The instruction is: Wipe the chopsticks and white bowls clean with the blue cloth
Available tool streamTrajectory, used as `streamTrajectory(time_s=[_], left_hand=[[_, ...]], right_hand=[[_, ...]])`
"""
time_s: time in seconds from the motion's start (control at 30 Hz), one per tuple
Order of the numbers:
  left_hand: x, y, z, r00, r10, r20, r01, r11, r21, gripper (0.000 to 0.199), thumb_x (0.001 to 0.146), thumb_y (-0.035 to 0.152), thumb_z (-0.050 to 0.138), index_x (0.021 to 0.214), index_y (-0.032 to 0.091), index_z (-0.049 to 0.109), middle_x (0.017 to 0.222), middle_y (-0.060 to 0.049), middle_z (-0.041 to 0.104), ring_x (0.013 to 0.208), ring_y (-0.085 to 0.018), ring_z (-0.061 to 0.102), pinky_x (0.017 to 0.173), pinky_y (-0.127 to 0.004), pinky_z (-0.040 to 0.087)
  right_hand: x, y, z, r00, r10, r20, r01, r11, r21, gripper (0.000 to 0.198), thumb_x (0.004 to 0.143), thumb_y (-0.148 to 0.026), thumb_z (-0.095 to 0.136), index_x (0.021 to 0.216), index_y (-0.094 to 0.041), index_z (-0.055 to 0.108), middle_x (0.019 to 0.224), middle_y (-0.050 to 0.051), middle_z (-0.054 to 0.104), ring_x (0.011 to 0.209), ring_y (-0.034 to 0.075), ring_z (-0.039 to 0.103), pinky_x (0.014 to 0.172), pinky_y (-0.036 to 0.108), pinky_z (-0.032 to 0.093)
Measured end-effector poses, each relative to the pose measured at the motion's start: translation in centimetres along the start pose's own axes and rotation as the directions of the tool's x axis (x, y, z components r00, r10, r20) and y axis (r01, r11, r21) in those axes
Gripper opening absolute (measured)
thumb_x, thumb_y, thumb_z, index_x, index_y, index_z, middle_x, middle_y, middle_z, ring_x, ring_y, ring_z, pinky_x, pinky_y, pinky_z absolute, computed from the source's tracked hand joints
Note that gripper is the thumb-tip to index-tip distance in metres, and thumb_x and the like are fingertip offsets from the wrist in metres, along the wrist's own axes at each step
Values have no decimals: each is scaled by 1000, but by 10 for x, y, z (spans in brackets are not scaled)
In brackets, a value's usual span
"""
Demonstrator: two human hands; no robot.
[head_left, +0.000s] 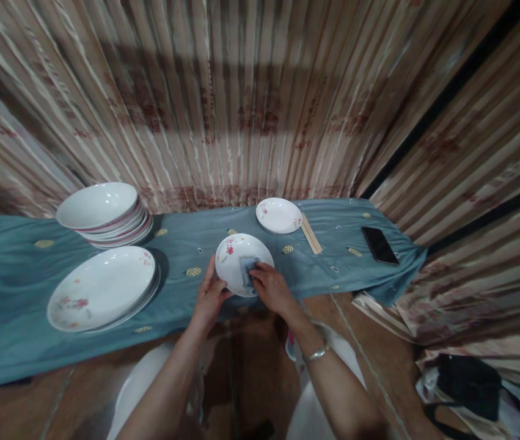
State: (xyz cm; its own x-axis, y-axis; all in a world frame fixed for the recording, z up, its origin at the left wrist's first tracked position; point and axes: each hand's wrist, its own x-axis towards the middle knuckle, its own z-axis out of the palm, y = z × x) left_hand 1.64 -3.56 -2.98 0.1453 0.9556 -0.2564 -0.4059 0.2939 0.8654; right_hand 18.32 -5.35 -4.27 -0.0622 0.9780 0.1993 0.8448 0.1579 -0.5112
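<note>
A small white plate with red flowers [232,263] is tilted toward me above the near edge of the table. My left hand [210,292] grips its left rim, with the thumb on the near side. In my right hand [271,286] is a bluish-grey cloth [247,269], bunched under the fingers and pressed onto the inside of the plate. A bracelet sits on my right wrist. Beyond the plate, to the right, lies a short stack of similar small plates [280,215], with wooden chopsticks [311,235] beside it.
A stack of bowls [99,208] and a stack of large oval plates [104,287] stand on the left. A black phone [379,245] rests at the right end of the blue-green tablecloth [181,238]. Pleated curtains [241,110] hang behind. A black bag [469,385] is low at right.
</note>
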Motion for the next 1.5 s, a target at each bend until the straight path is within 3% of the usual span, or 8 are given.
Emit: streamTrajectory(time_s=[0.2,0.4,0.67,0.9,1.1,1.3,1.5], left_hand=[[0,-4,-1,1000,17,18,-17,1000,10,90,63,24,70,144,30,32,127,-8,60,92,-19,63,68,-28,55],[-3,-5,-2,999,39,29,-40,998,46,90,63,24,71,144,31,32,127,-6,60,92,-18,63,68,-25,54],[-10,0,-1,997,55,46,-60,992,113,91,65,23,70,145,28,29,111,-6,67,88,-19,64,67,-27,55],[-6,-2,-1,998,35,43,-38,997,66,90,64,22,70,145,30,31,119,-7,64,99,-23,62,76,-35,56],[-4,-5,-4,999,26,46,-26,1000,2,92,62,21,70,144,30,31,114,-5,66,89,-20,64,74,-36,56],[-7,2,1,1000,4,20,-3,999,-48,95,57,21,72,144,27,33,117,-8,65,85,-19,64,65,-28,54],[-7,3,0,1000,-21,19,21,999,-31,93,58,18,71,144,25,34,109,-6,68,84,-18,63,65,-26,53]], right_hand=[[1,-24,6,979,-204,9,200,965,169,38,85,-8,45,117,-19,63,129,9,51,118,19,51,101,33,42],[27,-38,11,964,-263,-42,265,963,50,45,86,-9,45,131,-16,50,136,16,43,118,25,47,101,42,40],[44,-5,13,994,-91,-62,81,985,-151,46,82,-6,48,127,-4,49,137,23,43,129,27,39,106,40,34],[10,2,2,997,70,-17,-72,974,-215,25,86,-8,45,102,-12,63,118,16,60,108,22,58,96,34,44],[-8,-7,-11,997,12,70,-19,996,86,19,80,-11,56,91,-19,69,105,6,67,96,18,64,88,29,48],[-1,-27,-1,994,-90,60,54,892,448,29,78,-8,54,98,-22,70,111,4,66,100,16,64,91,30,49],[17,-46,9,983,-171,-70,184,870,458,44,79,-6,47,119,-18,60,131,8,55,123,17,50,106,30,39]])
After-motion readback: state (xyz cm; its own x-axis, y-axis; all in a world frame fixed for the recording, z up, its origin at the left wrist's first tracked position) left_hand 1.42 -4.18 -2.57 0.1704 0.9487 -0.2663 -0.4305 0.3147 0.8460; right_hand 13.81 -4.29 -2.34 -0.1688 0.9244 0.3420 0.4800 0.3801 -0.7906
